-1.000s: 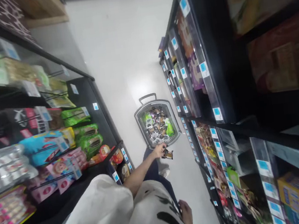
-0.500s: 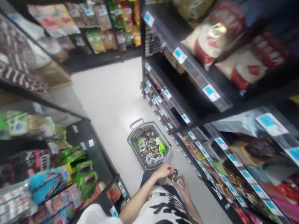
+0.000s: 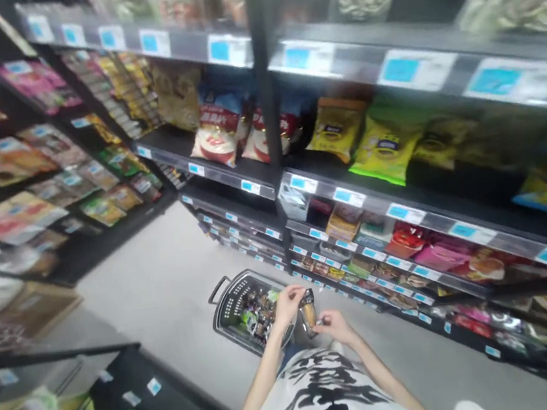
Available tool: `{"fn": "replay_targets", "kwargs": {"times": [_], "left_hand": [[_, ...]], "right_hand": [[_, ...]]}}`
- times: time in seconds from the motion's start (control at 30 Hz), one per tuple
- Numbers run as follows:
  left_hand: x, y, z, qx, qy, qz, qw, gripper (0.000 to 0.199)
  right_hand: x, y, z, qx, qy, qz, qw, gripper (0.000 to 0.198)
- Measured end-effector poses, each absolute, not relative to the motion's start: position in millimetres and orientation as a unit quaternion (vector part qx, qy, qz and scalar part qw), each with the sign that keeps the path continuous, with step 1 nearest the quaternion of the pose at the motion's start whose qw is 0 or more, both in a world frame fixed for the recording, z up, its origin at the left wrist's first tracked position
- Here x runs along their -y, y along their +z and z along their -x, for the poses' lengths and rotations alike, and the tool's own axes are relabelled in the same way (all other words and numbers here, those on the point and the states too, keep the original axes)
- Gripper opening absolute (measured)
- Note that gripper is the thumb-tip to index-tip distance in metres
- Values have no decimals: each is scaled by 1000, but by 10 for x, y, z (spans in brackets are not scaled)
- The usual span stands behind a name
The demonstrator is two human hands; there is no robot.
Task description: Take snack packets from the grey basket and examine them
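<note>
Between my two hands, in front of my body, hangs a small snack packet (image 3: 309, 314) with dark ends and a tan-brown middle. My left hand (image 3: 290, 300) pinches its upper end. Its lower edge is gripped by the fingertips of my right hand (image 3: 333, 325). Left of my hands, a black shopping basket (image 3: 234, 291) stands on the floor with its handle raised. Many small wrapped packets (image 3: 255, 315), some green and some dark, lie in the basket. My left forearm covers part of its right side.
A tall rack of shelves (image 3: 261, 186) with price tags runs along the front and right. It carries red-and-white bags (image 3: 216, 132) and yellow bags (image 3: 384, 147). A low shelf (image 3: 161, 388) with green packets stands at lower left. A cardboard box (image 3: 40, 313) sits at the left.
My view has turned right to face the shelf rack. The packet now hangs upright between both hands, its length showing, and my right hand has moved up onto its lower edge.
</note>
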State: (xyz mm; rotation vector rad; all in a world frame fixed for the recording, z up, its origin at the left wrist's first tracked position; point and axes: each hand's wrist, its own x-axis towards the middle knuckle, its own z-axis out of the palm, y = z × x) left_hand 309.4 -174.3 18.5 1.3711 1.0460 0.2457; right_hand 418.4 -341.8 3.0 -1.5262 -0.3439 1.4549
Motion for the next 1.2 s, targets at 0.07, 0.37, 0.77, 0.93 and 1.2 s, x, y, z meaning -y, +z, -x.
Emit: {"fn": "replay_targets", "kwargs": {"times": [0.07, 0.37, 0.77, 0.93, 1.2], "left_hand": [[1951, 248, -3284, -452, 134, -589, 657, 45], [3325, 465, -3753, -397, 54, -554, 730, 62], [4033, 807, -3913, -407, 132, -557, 712, 53], [4021, 979, -3875, -421, 139, -546, 711, 52], [4151, 1076, -3920, -412, 152, -480, 760, 49]], "right_hand": [[3555, 106, -4293, 131, 570, 621, 522, 59], [4573, 405, -4831, 45, 454, 612, 646, 59], [5175, 563, -4948, 101, 385, 628, 668, 43], [5107, 686, -4990, 123, 337, 636, 683, 37], [5203, 929, -5028, 114, 303, 637, 700, 42]]}}
